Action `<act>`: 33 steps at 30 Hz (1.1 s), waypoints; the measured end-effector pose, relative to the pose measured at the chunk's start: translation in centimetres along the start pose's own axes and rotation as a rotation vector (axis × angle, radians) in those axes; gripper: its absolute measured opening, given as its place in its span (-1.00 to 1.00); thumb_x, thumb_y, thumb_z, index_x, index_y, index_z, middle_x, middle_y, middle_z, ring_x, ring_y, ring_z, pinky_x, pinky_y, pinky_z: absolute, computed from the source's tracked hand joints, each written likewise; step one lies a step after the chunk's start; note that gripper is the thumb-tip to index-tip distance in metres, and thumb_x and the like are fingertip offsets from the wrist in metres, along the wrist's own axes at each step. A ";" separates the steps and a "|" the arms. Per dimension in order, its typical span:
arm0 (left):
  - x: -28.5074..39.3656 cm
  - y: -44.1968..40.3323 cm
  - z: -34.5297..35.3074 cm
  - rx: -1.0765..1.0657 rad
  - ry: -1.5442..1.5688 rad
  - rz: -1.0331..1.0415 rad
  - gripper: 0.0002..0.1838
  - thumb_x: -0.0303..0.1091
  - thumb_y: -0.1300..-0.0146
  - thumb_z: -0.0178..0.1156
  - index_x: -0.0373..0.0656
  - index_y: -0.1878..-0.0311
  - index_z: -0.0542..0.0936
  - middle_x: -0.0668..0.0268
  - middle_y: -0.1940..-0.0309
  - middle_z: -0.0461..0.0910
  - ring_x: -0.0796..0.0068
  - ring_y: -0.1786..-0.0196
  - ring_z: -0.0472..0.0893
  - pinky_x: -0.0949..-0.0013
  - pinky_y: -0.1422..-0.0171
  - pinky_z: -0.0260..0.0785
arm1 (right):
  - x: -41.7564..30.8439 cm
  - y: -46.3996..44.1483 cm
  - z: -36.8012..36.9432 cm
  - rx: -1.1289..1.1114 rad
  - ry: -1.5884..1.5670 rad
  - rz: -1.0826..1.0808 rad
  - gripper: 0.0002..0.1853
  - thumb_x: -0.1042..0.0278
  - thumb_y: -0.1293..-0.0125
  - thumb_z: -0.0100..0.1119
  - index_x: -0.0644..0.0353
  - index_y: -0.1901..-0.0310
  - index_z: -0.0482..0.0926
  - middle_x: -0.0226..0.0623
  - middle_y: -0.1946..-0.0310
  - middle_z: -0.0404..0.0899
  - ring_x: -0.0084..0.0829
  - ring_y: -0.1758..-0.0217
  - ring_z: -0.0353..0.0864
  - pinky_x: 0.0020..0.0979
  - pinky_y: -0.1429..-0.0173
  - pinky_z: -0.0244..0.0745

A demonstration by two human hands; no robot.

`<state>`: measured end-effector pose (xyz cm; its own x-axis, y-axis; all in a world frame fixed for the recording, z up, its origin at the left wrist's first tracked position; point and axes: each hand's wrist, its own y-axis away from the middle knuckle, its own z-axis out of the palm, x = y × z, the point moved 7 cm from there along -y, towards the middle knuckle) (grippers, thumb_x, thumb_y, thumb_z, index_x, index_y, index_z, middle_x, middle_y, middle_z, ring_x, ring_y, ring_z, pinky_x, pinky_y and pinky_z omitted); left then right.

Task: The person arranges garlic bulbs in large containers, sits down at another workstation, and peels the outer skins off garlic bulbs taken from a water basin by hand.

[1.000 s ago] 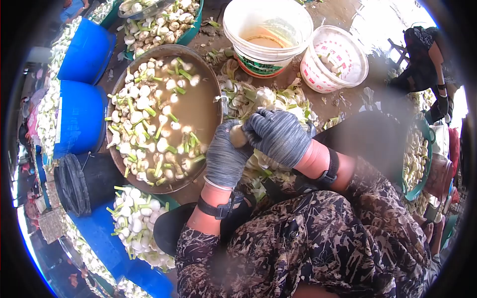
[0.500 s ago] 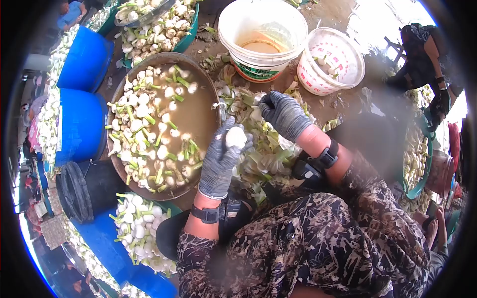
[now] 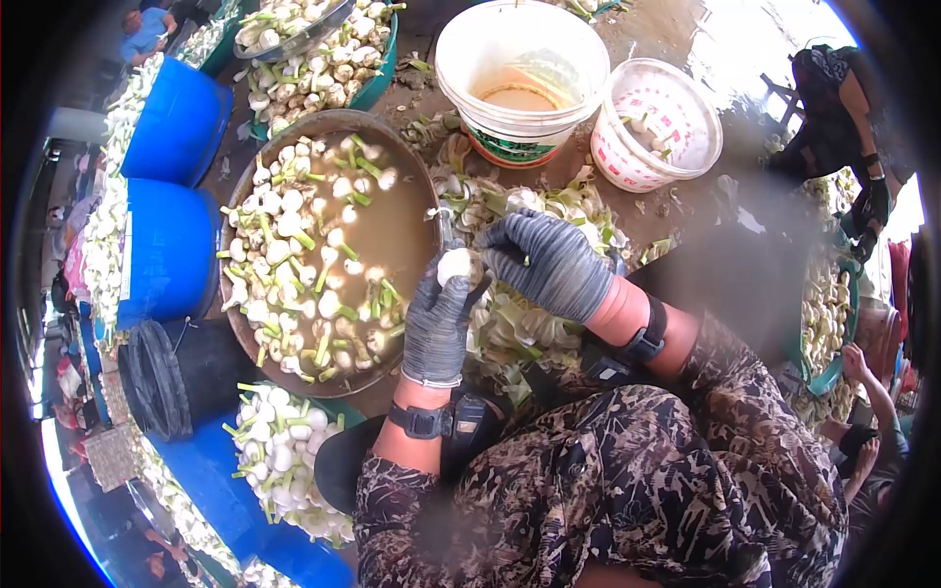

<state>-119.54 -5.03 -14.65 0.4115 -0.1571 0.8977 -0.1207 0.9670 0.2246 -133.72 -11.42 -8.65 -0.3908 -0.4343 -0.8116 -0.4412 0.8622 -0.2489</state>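
Note:
In my gloved left hand (image 3: 438, 318) I hold a white garlic bulb (image 3: 457, 266), with my fingers wrapped round it. My gloved right hand (image 3: 552, 263) has its fingers bent together against the bulb's right side. The fingertips are partly hidden, so I cannot tell whether they pinch a piece of skin. To the left of my left hand stands a round basin (image 3: 232, 323) of murky water, where many garlic bulbs with short green stems float. Beneath and beyond both hands lies a heap of peeled garlic skins (image 3: 524, 318).
A large white bucket (image 3: 461, 83) and a smaller one with red print (image 3: 637, 176) stand ahead. Trimmed garlic (image 3: 284, 441) is piled at lower left, near a black bucket (image 3: 157, 377) and blue tubs (image 3: 172, 250). A person's arm (image 3: 872, 402) shows at right.
My right hand has moved left and down from over the skins to the garlic bulb. My left hand still holds the bulb, now turned slightly. The view has shifted a little.

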 end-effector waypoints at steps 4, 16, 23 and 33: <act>0.6 0.2 -0.2 0.030 -0.403 0.005 -0.56 -0.29 -0.35 0.18 -0.23 -0.24 0.46 0.29 -0.08 0.53 0.51 -0.11 0.50 0.40 -0.25 0.35 | -0.1 0.4 0.8 0.000 0.149 -0.064 -0.86 0.28 -0.17 0.24 0.13 0.35 0.55 -0.15 0.47 0.55 -0.08 0.37 0.59 -0.14 0.27 0.50; -0.5 0.3 -0.9 -0.049 0.077 -0.017 -0.55 -0.27 -0.33 0.22 -0.20 -0.24 0.46 0.26 -0.06 0.55 0.42 -0.10 0.55 0.32 -0.17 0.47 | 7.3 -0.1 0.3 -0.046 0.193 0.321 -0.82 0.30 -0.18 0.18 0.21 0.26 0.53 0.01 0.43 0.60 0.03 0.30 0.62 -0.08 0.17 0.51; 0.1 0.1 -0.4 -0.078 0.302 -0.049 -0.51 -0.26 -0.34 0.21 -0.18 -0.29 0.40 0.26 -0.05 0.54 0.36 -0.07 0.57 0.23 -0.12 0.54 | 5.8 0.3 0.5 -0.186 0.233 0.243 -0.72 0.28 -0.23 0.22 0.21 0.08 0.54 -0.05 0.25 0.63 -0.12 0.14 0.65 -0.21 0.04 0.54; -0.8 -0.1 -1.0 -0.018 0.074 -0.033 -0.56 -0.30 -0.35 0.16 -0.18 -0.26 0.42 0.29 -0.08 0.50 0.45 -0.11 0.52 0.35 -0.21 0.43 | 2.8 0.2 1.4 -0.166 -0.651 0.207 -0.85 0.41 -0.36 0.18 0.26 0.11 0.57 -0.40 0.34 0.60 -0.61 0.26 0.48 -0.46 0.08 0.48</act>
<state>-118.95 -4.82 -15.79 0.4808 -0.1739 0.8594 -0.0898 0.9652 0.2455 -133.80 -12.09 -11.70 0.0599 0.0236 -0.9979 -0.5474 0.8368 -0.0131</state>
